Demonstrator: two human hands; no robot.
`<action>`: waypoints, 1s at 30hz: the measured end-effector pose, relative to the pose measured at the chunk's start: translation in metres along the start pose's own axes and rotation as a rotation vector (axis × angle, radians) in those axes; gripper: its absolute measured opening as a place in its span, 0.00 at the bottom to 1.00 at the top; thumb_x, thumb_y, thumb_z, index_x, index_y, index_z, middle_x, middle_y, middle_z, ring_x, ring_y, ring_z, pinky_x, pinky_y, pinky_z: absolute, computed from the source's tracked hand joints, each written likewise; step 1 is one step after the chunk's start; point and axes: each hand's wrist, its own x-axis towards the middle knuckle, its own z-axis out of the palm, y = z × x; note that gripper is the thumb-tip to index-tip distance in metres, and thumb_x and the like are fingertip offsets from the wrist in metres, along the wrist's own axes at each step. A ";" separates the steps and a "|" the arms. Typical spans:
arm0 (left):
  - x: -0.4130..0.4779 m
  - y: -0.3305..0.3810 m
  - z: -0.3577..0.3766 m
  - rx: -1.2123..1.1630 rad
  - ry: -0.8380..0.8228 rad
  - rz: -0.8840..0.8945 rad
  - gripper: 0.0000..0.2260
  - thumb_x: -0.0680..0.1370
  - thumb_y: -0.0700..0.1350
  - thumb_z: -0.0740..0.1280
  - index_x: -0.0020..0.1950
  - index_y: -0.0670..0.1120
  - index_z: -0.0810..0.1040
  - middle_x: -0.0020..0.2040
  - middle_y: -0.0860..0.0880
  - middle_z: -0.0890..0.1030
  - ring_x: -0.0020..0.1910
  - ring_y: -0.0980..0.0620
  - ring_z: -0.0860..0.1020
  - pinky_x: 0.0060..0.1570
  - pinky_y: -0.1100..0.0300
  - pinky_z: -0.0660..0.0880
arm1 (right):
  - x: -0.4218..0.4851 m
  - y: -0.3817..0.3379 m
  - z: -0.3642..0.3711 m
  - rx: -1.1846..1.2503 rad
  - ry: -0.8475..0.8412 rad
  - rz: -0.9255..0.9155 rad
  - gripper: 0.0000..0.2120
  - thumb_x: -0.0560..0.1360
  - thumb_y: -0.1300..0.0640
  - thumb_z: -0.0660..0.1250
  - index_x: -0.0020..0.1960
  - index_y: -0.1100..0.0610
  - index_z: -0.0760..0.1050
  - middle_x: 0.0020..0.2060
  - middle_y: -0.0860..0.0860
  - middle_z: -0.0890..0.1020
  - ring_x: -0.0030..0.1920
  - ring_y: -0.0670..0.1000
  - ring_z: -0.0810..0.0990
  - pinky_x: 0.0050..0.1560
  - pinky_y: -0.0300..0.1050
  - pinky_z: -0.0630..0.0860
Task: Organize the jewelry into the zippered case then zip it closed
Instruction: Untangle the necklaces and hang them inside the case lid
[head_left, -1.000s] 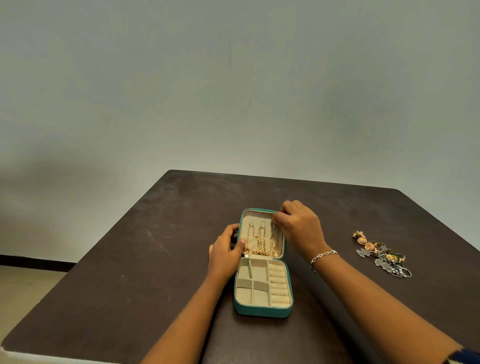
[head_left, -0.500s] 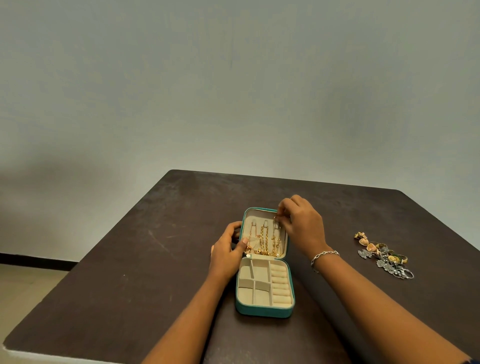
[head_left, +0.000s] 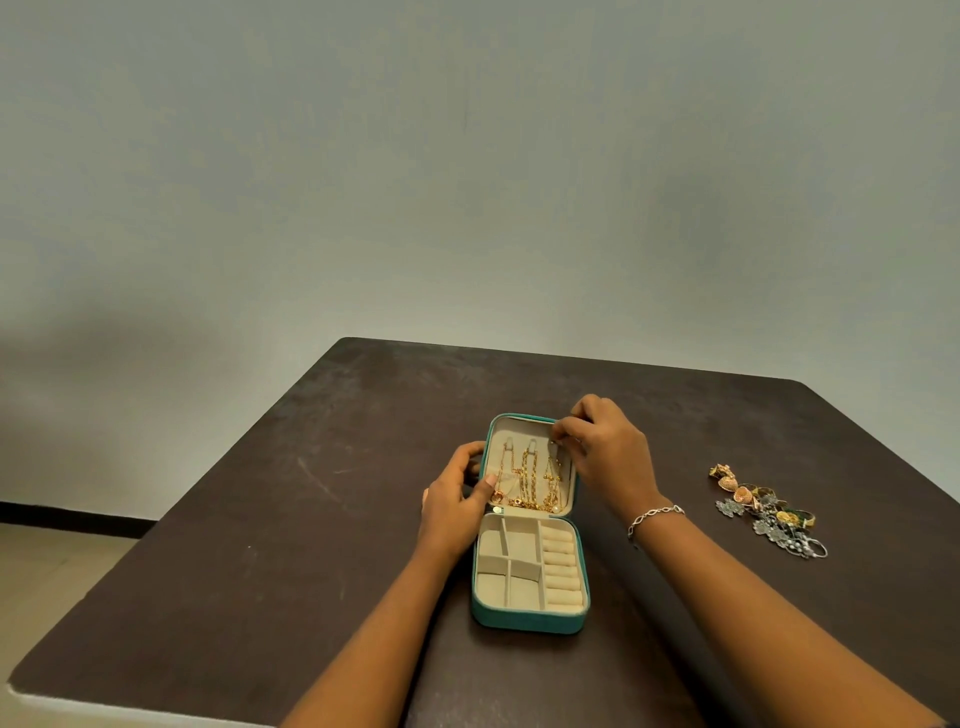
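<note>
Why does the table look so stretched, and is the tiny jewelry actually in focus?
Head view: the wide lens splays the sides of the table; light is soft and even, no glare; a dim shadow lies on the wall at left; the left hand and right hand look sharp; the chains in the case and the jewelry pile are too small to tell piece by piece.

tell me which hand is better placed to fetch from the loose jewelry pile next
Probably the right hand: the loose jewelry pile lies on its side of the teal case, though it must first release the gold necklace. The left hand grips the lid at its left edge, steadying it.
</note>
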 end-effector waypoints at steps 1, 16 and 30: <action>0.000 0.000 0.000 -0.001 0.000 0.002 0.14 0.78 0.42 0.62 0.62 0.54 0.71 0.50 0.55 0.78 0.46 0.58 0.78 0.47 0.59 0.77 | 0.000 0.000 0.000 -0.007 0.003 -0.008 0.10 0.58 0.62 0.80 0.36 0.58 0.80 0.33 0.53 0.78 0.32 0.51 0.76 0.26 0.34 0.68; -0.002 0.004 -0.001 -0.018 -0.007 0.043 0.16 0.78 0.42 0.62 0.64 0.55 0.68 0.47 0.55 0.76 0.43 0.59 0.77 0.42 0.66 0.75 | -0.013 -0.005 -0.007 0.358 0.095 0.208 0.09 0.67 0.68 0.71 0.44 0.60 0.75 0.43 0.52 0.73 0.38 0.46 0.73 0.34 0.30 0.72; -0.006 0.006 0.000 -0.091 0.052 0.102 0.16 0.77 0.39 0.64 0.58 0.57 0.70 0.48 0.52 0.78 0.44 0.58 0.77 0.42 0.67 0.76 | -0.037 -0.014 -0.021 0.927 0.005 0.560 0.13 0.73 0.65 0.65 0.51 0.48 0.72 0.49 0.46 0.80 0.51 0.41 0.79 0.47 0.36 0.79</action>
